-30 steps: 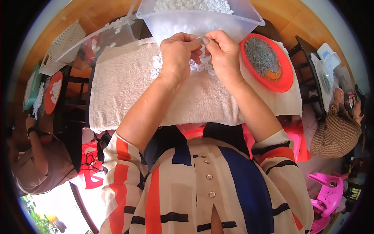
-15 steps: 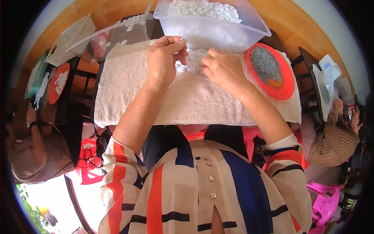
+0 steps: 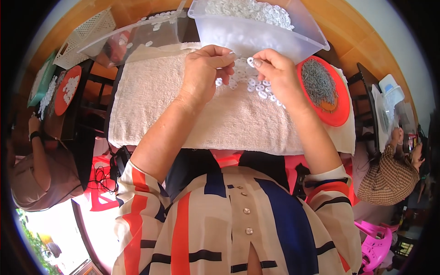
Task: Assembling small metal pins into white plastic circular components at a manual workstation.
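My right hand (image 3: pixel 280 75) pinches a small white oval plastic piece with a hole (image 3: pixel 250 61) between thumb and forefinger. Close to its left, my left hand (image 3: pixel 206 68) is closed in a pinch too; a bit of something small and pale shows at its fingertips, too little to name. Below both hands, several loose white pieces (image 3: pixel 262 95) of the same kind lie on a pale towel (image 3: pixel 160 114). To the right of my right hand, a red plate (image 3: pixel 341 112) bears a heap of thin grey metal pins or screws (image 3: pixel 317 80).
Behind the towel stands a translucent bin (image 3: pixel 256 39) full of white pieces. A clear tray (image 3: pixel 151 41) with a few pieces is at its left, by a white basket (image 3: pixel 87 34). Other people sit at side tables: a brown sleeve (image 3: pixel 46 176) left, a checked one (image 3: pixel 385 178) right.
My right hand has risen off the loose pieces with one white oval piece in its fingers. My left hand has shifted slightly right, still pinched. The view has moved a little.
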Tool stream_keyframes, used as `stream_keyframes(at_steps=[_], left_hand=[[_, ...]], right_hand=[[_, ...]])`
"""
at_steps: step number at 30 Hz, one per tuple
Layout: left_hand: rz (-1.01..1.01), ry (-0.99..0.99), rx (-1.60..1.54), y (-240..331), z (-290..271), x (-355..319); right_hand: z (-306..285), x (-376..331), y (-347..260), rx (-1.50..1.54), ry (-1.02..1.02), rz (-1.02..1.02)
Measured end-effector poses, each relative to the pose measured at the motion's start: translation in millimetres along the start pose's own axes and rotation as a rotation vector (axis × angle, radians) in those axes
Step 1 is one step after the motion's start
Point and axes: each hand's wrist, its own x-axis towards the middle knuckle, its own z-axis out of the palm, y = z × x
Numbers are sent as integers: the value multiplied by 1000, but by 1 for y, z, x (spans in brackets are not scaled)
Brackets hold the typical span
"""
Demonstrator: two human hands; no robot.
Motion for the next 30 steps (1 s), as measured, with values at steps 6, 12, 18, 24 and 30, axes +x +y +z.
stream_keyframes(at_steps=[6,12,18,24,30], left_hand=[[-75,-95,24,-3,10,-6],[-69,-94,3,-6,12,-6],[-40,-54,15,-8,14,-7],[-24,-37,43,-7,17,-9],[-20,-51,56,-8,18,-9]], right_hand=[[-6,-1,-4,434,-28,273],[-4,-3,1,558,-40,285],[0,-5,2,574,-20,274],[7,-7,-2,466,29,226],[7,-10,-5,416,31,205]])
